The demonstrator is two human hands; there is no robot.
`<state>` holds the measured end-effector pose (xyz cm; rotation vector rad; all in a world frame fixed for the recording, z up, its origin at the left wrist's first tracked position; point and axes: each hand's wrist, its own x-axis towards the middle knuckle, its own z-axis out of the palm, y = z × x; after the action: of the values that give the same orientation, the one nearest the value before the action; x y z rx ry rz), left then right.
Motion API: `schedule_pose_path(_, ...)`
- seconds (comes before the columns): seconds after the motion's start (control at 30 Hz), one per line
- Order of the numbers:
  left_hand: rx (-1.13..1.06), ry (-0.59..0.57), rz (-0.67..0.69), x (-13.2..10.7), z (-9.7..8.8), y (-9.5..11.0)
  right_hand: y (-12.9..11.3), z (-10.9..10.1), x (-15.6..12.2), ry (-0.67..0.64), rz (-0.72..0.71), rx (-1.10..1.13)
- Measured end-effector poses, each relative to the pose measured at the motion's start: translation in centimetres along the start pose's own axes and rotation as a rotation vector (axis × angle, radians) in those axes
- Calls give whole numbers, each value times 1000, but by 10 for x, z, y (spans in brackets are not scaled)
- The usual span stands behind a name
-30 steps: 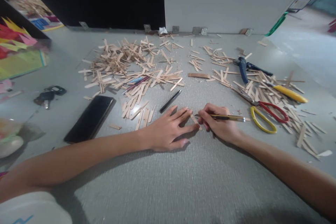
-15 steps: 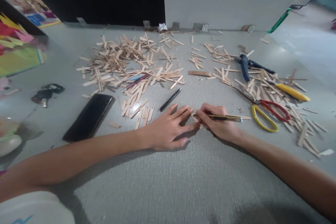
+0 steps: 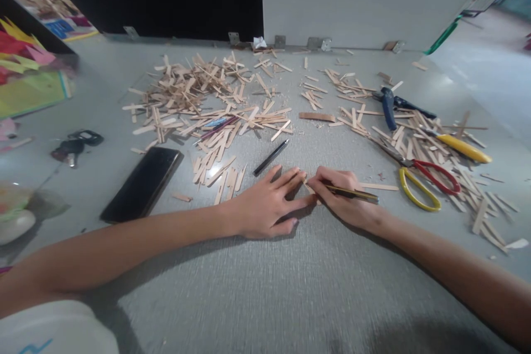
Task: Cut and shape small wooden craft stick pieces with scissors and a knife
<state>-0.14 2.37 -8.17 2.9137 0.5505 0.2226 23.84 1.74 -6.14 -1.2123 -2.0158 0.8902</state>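
Observation:
My left hand (image 3: 267,203) lies palm down on the grey table with its fingers spread. Its fingertips press on a small wooden stick (image 3: 309,188), which is mostly hidden between my hands. Close beside it, my right hand (image 3: 342,196) is closed around a slim utility knife (image 3: 352,193) with a dark and yellowish handle. The knife's tip points left toward the stick, but my fingers cover the blade. Just beyond my left hand rests a black pen (image 3: 271,157). Another flat stick (image 3: 377,187) lies to the right of my right hand.
A heap of wooden sticks (image 3: 194,86) spreads across the back left. At right are red-and-yellow-handled scissors (image 3: 421,177), a blue-handled tool (image 3: 389,108) and a yellow handle (image 3: 464,147) among sticks. A phone (image 3: 143,183) and keys (image 3: 70,149) lie left. A panel (image 3: 373,0) stands behind.
The rear end of the knife has dipped slightly toward me, and my right hand has turned a little. My left hand stays in place; the view shifts slightly.

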Motion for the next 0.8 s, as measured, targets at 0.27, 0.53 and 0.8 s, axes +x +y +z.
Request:
schedule_pose_path(0.27, 7, 10, 40, 4, -1, 2, 2, 7, 7, 40, -46, -33)
schedule_pose_path(0.53, 50, -33, -5, 7, -3, 6, 16, 8, 2, 41, -133, -85)
schedule_pose_path(0.8, 44, -54, -35, 7, -4, 8, 19, 10, 0, 49, -193, -122)
